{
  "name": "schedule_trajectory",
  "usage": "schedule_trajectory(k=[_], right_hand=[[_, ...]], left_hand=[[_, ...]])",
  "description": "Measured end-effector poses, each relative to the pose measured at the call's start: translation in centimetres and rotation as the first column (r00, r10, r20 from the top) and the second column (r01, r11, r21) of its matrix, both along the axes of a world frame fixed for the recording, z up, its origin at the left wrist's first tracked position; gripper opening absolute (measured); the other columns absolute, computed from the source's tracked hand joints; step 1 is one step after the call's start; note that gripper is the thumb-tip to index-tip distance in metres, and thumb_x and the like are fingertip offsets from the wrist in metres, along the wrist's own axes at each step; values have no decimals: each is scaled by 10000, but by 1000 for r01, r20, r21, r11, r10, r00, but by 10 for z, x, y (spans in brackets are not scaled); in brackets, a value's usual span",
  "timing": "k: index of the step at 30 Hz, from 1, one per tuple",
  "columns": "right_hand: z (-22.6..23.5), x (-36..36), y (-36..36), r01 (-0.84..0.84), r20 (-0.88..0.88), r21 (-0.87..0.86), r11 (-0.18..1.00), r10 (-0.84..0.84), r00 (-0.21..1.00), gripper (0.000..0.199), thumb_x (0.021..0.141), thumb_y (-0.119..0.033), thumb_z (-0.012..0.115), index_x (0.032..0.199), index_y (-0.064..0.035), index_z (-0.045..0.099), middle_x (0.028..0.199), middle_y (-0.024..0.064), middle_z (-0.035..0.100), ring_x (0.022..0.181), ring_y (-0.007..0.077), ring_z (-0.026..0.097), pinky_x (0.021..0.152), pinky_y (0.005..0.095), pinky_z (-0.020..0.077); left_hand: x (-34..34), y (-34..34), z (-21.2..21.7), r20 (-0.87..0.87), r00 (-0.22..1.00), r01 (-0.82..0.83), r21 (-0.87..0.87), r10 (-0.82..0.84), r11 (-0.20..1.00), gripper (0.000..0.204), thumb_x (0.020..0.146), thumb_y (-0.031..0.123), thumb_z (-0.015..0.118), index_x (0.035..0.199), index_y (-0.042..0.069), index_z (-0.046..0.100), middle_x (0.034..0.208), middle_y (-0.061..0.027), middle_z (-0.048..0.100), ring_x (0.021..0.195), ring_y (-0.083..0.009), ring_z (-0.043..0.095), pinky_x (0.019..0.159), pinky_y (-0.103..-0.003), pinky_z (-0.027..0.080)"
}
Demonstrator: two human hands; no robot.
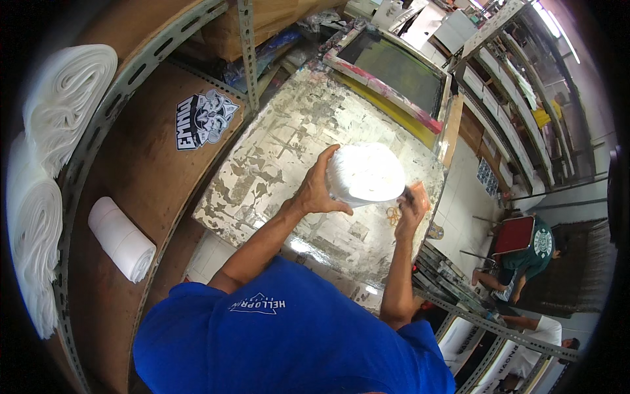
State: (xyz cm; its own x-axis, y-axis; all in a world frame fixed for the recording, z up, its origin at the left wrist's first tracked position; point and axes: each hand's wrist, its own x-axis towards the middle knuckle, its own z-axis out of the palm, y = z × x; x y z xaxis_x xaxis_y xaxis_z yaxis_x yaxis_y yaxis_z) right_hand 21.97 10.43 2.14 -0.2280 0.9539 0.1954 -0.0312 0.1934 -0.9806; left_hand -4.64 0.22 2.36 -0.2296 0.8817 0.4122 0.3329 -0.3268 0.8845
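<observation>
A thick white roll (367, 172), glaringly bright on its upper end, stands over the worktable. My left hand (319, 187) wraps its near left side, thumb and fingers spread around it. To the right of the roll, my right hand (409, 209) has its fingers curled together; their tips are smeared, and I cannot make out what is in them. Right beside that hand is an orange packet (421, 195), partly hidden by the fingers. A few tan rubber bands (393, 215) lie on the table just left of the right hand.
The stained worktable (262, 157) has a framed printing screen (394, 69) at its far edge. On the left shelf lie a banded white roll (123, 240) and a printed sticker (205, 119), with stacked white bundles (62, 105) above. A person in green (528, 246) sits at the right.
</observation>
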Motion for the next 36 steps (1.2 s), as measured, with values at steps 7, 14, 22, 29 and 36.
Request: schedule_trajectory(k=[7,14,22,29,36], right_hand=[[-53,37,-87,79,48,-27,996,-78,996,374,800,-63,648,1145,80,628,1067,103,613,920,163,608,752,264,495],[-81,72,-130,104,63,-79,991,-99,993,357,817,-24,659,1160,71,626,1034,100,638,918,171,634,819,299,521],[-117,75,-156,131,313,97,987,-155,937,364,781,30,628,1145,30,646,944,52,615,809,138,558,718,263,463],[-147,88,-147,134,261,38,990,-139,955,311,840,30,607,1148,75,604,1056,115,569,842,185,559,723,311,485],[-152,95,-141,91,311,115,989,-123,942,292,868,21,607,1157,55,623,1069,125,629,901,215,593,800,332,500]], left_hand=[[1,18,2,327,939,-121,35,103,992,1178,524,205,950,1435,46,221,1274,-218,541,1211,-326,545,1042,-440,436],[-25,-35,33,892,448,-41,-49,63,998,991,644,121,828,1412,-1,214,1190,-213,556,1105,-334,615,929,-455,559],[-27,-194,29,972,170,-195,-130,164,972,722,788,276,719,1376,-47,453,1256,-204,605,1137,-326,612,1024,-448,486],[-18,-374,58,945,24,-621,-241,325,746,717,782,258,720,1376,-44,455,1274,-215,590,1186,-361,572,1078,-464,445],[-51,-517,70,882,-24,-901,-222,470,371,692,806,294,731,1360,-32,474,1271,-198,597,1174,-364,575,1054,-491,455]])
